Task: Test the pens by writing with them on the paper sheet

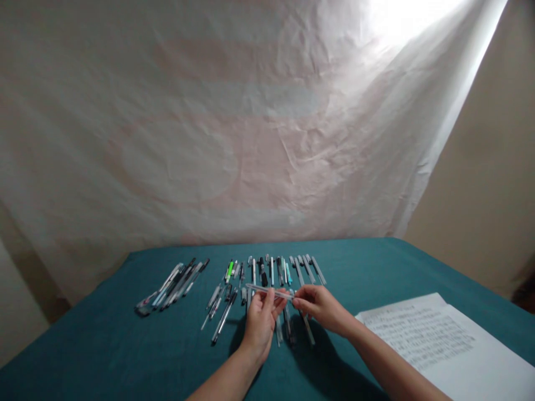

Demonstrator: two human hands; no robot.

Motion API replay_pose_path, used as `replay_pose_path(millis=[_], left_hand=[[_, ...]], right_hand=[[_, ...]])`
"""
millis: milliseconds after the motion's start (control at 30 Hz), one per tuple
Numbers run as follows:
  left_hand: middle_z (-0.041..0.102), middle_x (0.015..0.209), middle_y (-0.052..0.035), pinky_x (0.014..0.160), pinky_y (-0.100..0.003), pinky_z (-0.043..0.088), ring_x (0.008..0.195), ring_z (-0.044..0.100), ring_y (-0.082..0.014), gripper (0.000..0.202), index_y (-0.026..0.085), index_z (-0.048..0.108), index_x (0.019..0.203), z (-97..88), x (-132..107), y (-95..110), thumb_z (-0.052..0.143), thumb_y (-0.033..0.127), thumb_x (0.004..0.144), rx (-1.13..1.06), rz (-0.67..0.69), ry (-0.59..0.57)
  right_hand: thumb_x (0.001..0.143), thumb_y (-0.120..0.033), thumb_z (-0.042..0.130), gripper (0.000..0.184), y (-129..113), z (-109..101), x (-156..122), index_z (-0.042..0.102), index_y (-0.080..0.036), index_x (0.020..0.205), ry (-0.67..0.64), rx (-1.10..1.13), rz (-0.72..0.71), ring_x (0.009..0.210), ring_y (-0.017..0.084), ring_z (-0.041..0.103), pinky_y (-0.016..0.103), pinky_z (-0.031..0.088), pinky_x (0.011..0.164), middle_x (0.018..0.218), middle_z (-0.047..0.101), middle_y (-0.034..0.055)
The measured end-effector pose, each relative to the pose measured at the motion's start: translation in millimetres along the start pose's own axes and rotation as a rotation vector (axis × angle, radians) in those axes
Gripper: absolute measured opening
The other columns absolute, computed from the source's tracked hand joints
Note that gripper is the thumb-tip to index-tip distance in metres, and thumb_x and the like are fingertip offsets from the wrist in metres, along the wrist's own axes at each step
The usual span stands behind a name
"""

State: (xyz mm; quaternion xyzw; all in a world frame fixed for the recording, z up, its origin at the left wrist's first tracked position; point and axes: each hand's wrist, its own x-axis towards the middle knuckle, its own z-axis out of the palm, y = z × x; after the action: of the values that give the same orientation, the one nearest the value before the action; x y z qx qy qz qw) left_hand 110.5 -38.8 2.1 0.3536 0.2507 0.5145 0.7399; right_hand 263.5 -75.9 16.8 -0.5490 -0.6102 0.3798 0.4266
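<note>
A clear, slim pen point(258, 288) is held over the rows of pens, its left tip pointing out past my fingers. My left hand point(261, 323) is closed on its middle, thumb on top. The thumb and fingers of my right hand point(320, 305) pinch its right end; what exactly they cover there is hidden. Beneath and around my hands lie several pens, among them a clear-barrelled pen with dark ends point(224, 316) to the left and a light pen point(309, 331) below my right hand. Parts of the near row are hidden by my hands.
Behind my hands runs a row of pens and markers, including a green highlighter point(229, 270) and a black marker point(263, 272). A bundle of pens point(173, 287), partly in a clear sleeve, lies left. Written paper sheets point(422, 334) lie right on the green cloth point(104, 345).
</note>
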Motion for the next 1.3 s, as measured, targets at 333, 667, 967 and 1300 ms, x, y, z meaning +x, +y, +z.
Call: replay_pose_path(millis=[333, 667, 967, 1300], left_hand=[[0.065, 0.088, -0.0073, 0.087, -0.032, 0.045, 0.089, 0.061, -0.0170, 0.018, 0.014, 0.051, 0.083, 2.1, -2.9, 1.4, 0.058, 0.029, 0.075, 0.034, 0.001, -0.001], [0.065, 0.086, -0.0080, 0.083, -0.033, 0.046, 0.086, 0.062, -0.0178, 0.020, 0.014, 0.049, 0.083, 0.0, -2.1, -1.7, 0.058, 0.031, 0.075, 0.070, 0.023, 0.020], [0.065, 0.086, -0.0076, 0.084, -0.032, 0.046, 0.088, 0.061, -0.0181, 0.021, 0.015, 0.049, 0.082, 1.6, -3.7, -0.4, 0.058, 0.031, 0.074, 0.083, 0.015, 0.024], [0.065, 0.087, -0.0078, 0.083, -0.033, 0.047, 0.085, 0.062, -0.0181, 0.022, 0.015, 0.050, 0.084, -1.1, -1.2, -2.7, 0.059, 0.033, 0.074, 0.056, 0.014, 0.043]], right_hand=[[0.074, -0.037, 0.053, 0.027, -8.7, 0.1, -1.6, 0.063, -0.012, 0.075, -0.010, 0.001, 0.021, 0.050, 0.010, 0.051, 0.019, 0.040, 0.046, 0.059, 0.057, 0.0007], [0.075, -0.044, 0.050, 0.034, -6.4, 1.3, -0.7, 0.061, -0.012, 0.073, -0.036, 0.053, 0.070, 0.046, 0.009, 0.050, 0.018, 0.039, 0.043, 0.056, 0.056, 0.0001], [0.073, -0.035, 0.054, 0.023, -9.4, -0.5, -1.6, 0.059, -0.013, 0.069, 0.009, -0.069, 0.017, 0.048, 0.010, 0.051, 0.018, 0.036, 0.044, 0.055, 0.057, -0.0001], [0.074, -0.044, 0.050, 0.034, -6.4, 2.5, -0.8, 0.061, -0.013, 0.075, 0.008, -0.051, 0.048, 0.051, 0.011, 0.051, 0.019, 0.038, 0.043, 0.060, 0.058, 0.0012]])
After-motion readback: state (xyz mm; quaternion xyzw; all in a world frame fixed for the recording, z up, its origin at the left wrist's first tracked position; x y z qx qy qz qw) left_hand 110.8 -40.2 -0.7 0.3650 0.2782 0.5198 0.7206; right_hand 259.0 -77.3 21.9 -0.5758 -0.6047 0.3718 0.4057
